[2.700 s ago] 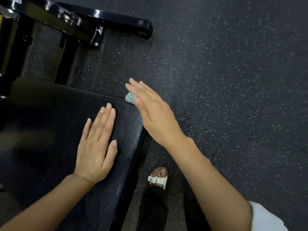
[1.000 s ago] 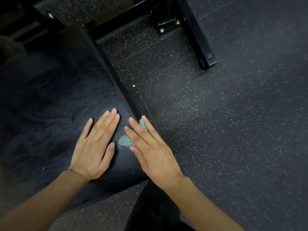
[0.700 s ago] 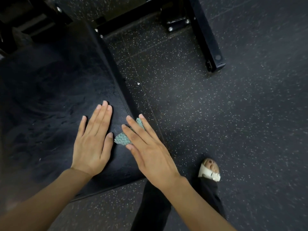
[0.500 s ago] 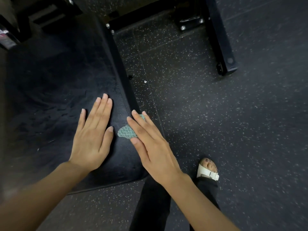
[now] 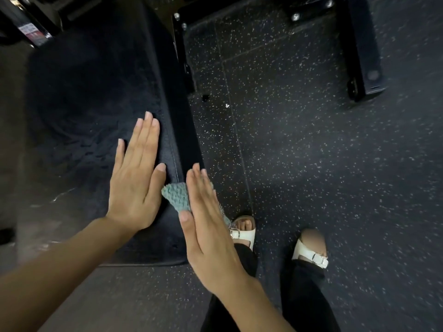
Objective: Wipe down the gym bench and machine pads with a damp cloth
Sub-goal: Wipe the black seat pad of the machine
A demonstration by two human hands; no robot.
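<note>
A black padded gym bench fills the left half of the view. My left hand lies flat on the pad near its right edge, fingers straight. My right hand presses a teal knitted cloth against the pad's right edge with straight fingers. Most of the cloth is hidden under that hand; a corner shows between the two hands.
Black steel frame bars of the bench stand on the speckled rubber floor at the top right. My two feet in white sandals stand on the floor just right of the bench's near corner.
My right hand has slid the cloth toward the pad's right edge and near corner. The left hand stays flat on the pad. The view has tilted, and both feet show now.
</note>
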